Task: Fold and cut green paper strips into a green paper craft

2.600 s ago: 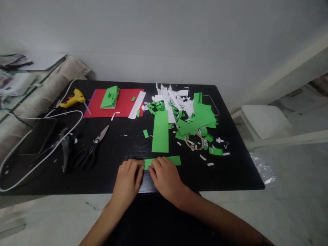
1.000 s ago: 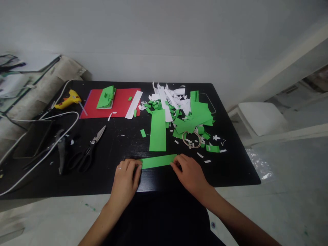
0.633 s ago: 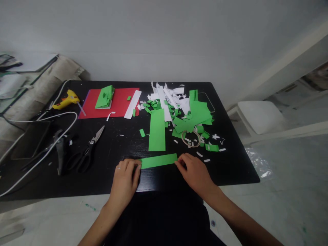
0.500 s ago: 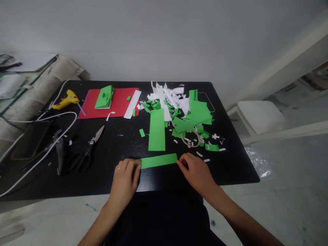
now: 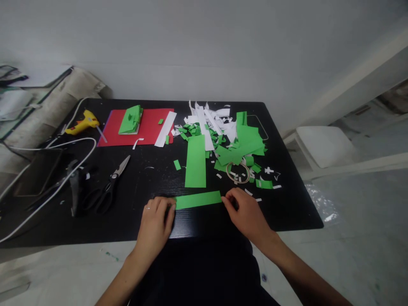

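A long green paper strip (image 5: 198, 200) lies flat near the front of the black table. The fingers of my left hand (image 5: 157, 216) are closed on its left end and hold it against the tabletop. At the other end, my right hand (image 5: 247, 216) has thumb and forefinger pinched at the strip's right edge. Just beyond the strip lies a wider green paper rectangle (image 5: 195, 163). Black-handled scissors (image 5: 110, 187) rest to the left, blades pointing away from me and partly apart.
Green and white paper scraps (image 5: 219, 127) are heaped at the back, beside a roll of tape (image 5: 238, 173). A folded green paper piece (image 5: 130, 120) sits on red sheets (image 5: 148, 138). A yellow glue gun (image 5: 83, 123) and white cable (image 5: 57, 197) lie at left. A white stool (image 5: 321, 144) stands right.
My right fingertips have slid slightly to the right, out to the strip's edge. My left hand and the strip stay practically in place.
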### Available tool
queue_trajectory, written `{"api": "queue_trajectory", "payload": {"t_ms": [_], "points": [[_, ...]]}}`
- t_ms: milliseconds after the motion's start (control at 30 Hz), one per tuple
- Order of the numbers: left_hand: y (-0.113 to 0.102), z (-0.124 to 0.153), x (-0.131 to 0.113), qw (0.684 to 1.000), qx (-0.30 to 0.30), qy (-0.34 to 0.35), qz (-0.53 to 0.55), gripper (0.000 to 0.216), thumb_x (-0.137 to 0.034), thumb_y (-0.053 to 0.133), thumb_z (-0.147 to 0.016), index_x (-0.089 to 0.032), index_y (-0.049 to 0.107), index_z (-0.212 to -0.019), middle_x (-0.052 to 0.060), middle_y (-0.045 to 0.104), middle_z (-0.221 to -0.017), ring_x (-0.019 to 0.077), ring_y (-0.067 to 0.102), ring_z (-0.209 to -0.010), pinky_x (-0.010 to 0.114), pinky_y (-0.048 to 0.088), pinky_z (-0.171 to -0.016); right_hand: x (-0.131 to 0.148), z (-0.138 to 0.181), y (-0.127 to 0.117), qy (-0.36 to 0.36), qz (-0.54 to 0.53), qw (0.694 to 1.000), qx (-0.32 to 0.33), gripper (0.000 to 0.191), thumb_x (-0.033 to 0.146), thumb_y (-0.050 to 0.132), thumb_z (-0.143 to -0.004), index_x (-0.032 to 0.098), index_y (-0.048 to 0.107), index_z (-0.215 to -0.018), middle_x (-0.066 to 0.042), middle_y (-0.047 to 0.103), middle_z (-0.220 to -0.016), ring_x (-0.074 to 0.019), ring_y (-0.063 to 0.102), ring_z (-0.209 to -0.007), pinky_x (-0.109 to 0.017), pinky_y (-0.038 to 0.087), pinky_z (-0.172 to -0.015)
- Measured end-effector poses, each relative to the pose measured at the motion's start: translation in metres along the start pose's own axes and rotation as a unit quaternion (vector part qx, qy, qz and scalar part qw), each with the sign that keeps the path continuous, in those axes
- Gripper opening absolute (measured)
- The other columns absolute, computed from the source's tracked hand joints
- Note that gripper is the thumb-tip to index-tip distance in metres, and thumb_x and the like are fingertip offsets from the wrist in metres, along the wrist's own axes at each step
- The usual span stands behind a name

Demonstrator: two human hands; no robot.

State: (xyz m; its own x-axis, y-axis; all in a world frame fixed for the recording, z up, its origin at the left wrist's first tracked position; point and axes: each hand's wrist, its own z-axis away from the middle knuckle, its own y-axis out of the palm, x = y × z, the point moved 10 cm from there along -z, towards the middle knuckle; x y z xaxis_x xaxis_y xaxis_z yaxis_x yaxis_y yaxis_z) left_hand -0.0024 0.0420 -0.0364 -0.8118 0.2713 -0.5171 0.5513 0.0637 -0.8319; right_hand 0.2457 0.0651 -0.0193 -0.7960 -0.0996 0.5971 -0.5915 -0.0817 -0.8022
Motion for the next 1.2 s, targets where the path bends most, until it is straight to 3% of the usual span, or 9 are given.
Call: {"api": "queue_trajectory", "payload": {"t_ms": [100,233,467,800,1200], "points": [[0.000,-0.001,-0.001,1.000,0.005,-0.001,-0.001,0.011,-0.021,0.050,-0.104,-0.023,0.061,-0.106,0.007,0.066,-0.102,0.0261,0.060,-0.093,0.042,0.046,-0.084,0.028,0.004,0.002,-0.108,-0.058,0.992,-0.036,0.010,0.011,0.059,-0.100,0.019,0.065,-0.097,-0.006,0.068,-0.096,-0.0217,0.065,-0.091,-0.036,0.056,-0.080],[-0.002,-0.001,-0.002,1.000,0.009,-0.008,-0.010,0.011,-0.024,0.051,-0.104,-0.023,0.062,-0.106,0.007,0.067,-0.102,0.0266,0.060,-0.094,0.043,0.046,-0.085,0.049,0.008,0.025,-0.176,-0.080,0.981,0.009,0.020,0.006,0.055,-0.101,0.020,0.069,-0.105,-0.007,0.069,-0.103,-0.0230,0.063,-0.097,-0.040,0.057,-0.088],[-0.002,-0.008,-0.011,1.000,0.009,0.007,-0.024,0.010,-0.021,0.052,-0.102,-0.022,0.062,-0.105,0.008,0.068,-0.103,0.0276,0.060,-0.094,0.044,0.046,-0.083,0.044,0.007,0.038,-0.146,-0.103,0.983,0.036,0.032,0.000,0.051,-0.099,0.023,0.070,-0.107,-0.008,0.067,-0.105,-0.0245,0.062,-0.100,-0.043,0.057,-0.090],[0.044,-0.025,-0.074,0.995,0.075,0.057,-0.020,0.013,-0.018,0.054,-0.102,-0.020,0.059,-0.090,0.006,0.064,-0.087,0.0254,0.058,-0.082,0.041,0.047,-0.077,0.037,0.000,0.040,-0.114,-0.105,0.987,0.045,0.023,-0.001,0.053,-0.096,0.020,0.060,-0.103,-0.008,0.066,-0.104,-0.0250,0.061,-0.099,-0.043,0.054,-0.090],[0.037,-0.030,-0.055,0.997,0.079,0.018,-0.018,0.017,-0.022,0.060,-0.100,-0.022,0.059,-0.083,0.002,0.065,-0.077,0.0241,0.060,-0.076,0.038,0.044,-0.072,0.039,-0.005,0.039,-0.102,-0.092,0.989,0.055,0.024,-0.001,0.052,-0.093,0.021,0.054,-0.102,-0.008,0.064,-0.100,-0.0241,0.062,-0.094,-0.040,0.056,-0.084]]}}
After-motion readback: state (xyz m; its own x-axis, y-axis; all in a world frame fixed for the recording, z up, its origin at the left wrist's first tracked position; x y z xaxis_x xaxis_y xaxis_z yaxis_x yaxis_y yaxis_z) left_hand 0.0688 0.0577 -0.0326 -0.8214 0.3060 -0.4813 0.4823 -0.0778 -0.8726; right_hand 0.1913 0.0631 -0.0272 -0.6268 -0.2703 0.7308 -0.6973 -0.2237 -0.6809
